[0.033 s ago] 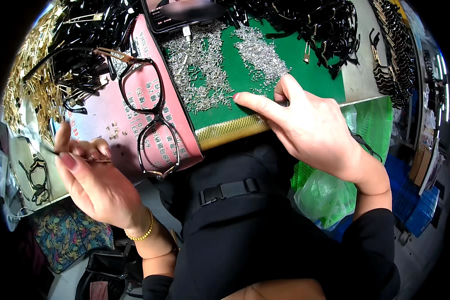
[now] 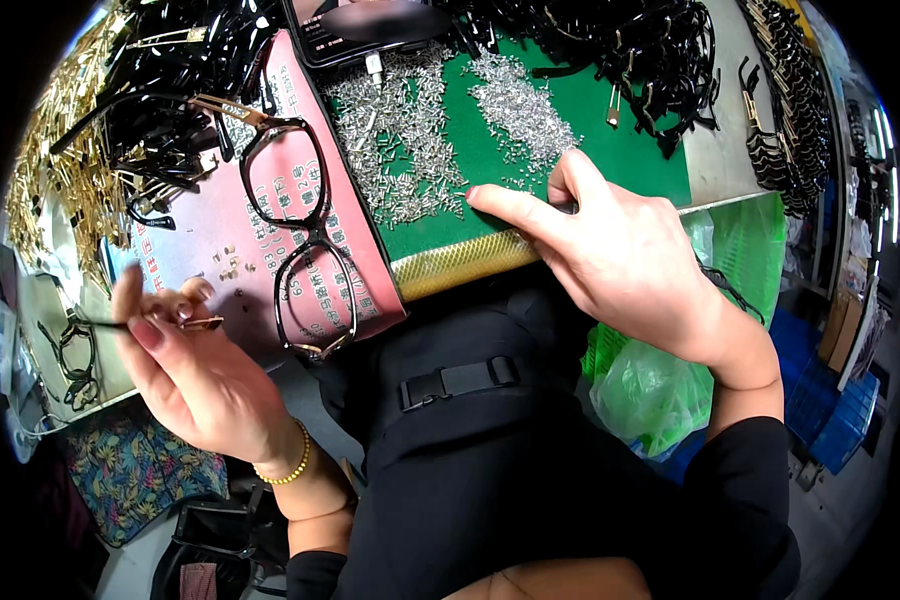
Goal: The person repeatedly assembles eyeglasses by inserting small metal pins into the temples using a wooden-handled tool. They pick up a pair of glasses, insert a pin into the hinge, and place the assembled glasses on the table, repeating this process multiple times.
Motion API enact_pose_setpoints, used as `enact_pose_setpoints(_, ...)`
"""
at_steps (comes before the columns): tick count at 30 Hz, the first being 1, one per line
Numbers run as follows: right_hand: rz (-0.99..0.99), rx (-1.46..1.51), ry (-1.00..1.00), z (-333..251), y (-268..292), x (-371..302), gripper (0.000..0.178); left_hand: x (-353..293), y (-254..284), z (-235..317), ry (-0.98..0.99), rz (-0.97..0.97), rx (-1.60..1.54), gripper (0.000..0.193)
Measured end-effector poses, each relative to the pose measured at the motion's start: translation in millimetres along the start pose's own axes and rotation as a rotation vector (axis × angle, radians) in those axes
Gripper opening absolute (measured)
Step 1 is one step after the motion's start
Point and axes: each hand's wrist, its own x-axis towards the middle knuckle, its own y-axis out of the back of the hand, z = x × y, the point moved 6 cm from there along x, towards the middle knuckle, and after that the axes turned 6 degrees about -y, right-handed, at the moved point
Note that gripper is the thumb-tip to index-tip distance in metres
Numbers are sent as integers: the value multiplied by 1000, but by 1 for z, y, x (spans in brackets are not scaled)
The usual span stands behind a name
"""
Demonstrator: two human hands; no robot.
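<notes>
My left hand [image 2: 195,375] is raised over the left side of the bench, thumb and fingers closed on a slim eyeglass temple [image 2: 204,323]. A gold-coloured end shows by the fingers, and a dark thin length sticks out to the left. My right hand [image 2: 615,255] rests at the green mat's front edge, index finger stretched to the pile of small silver metal pins or screws [image 2: 410,185]. Its other fingers are curled; a dark bit shows between them, too hidden to name. A black eyeglass frame [image 2: 315,228] with one temple spread lies between the hands on a pink printed sheet [image 2: 365,270].
A second silver pile [image 2: 525,110] lies on the green mat [image 2: 650,165]. Black temples [image 2: 630,60] heap at the back, gold ones [image 2: 65,150] at far left. A phone [image 2: 370,35] stands behind the piles. A green plastic bag [image 2: 760,250] hangs at the right.
My left hand has shifted slightly down and right, turning the temple so that more of its gold end and dark length show. My right hand stays in place.
</notes>
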Motion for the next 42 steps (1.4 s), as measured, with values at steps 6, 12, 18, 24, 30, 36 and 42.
enact_pose_setpoints(6,-65,-132,-5,-7,1,2,61,-24,19,-11,-192,-286,737,20)
enact_pose_setpoints(12,-74,115,52,-9,11,-2,68,-48,28,33,-268,-279,510,14)
enact_pose_setpoints(18,-55,281,271,-51,16,10,66,-80,-9,39,-653,-618,597,45)
enact_pose_setpoints(24,-111,213,392,-62,-6,24,69,-53,-24,5,-397,-652,395,28)
enact_pose_setpoints(30,-102,186,371,-60,-8,26,63,-46,-25,6,-322,-598,233,30)
enact_pose_setpoints(36,-99,222,362,-58,-9,28,62,-45,-30,9,-395,-621,319,33)
enact_pose_setpoints(42,-132,242,361,-58,-10,31,61,-45,-34,15,-437,-653,378,30)
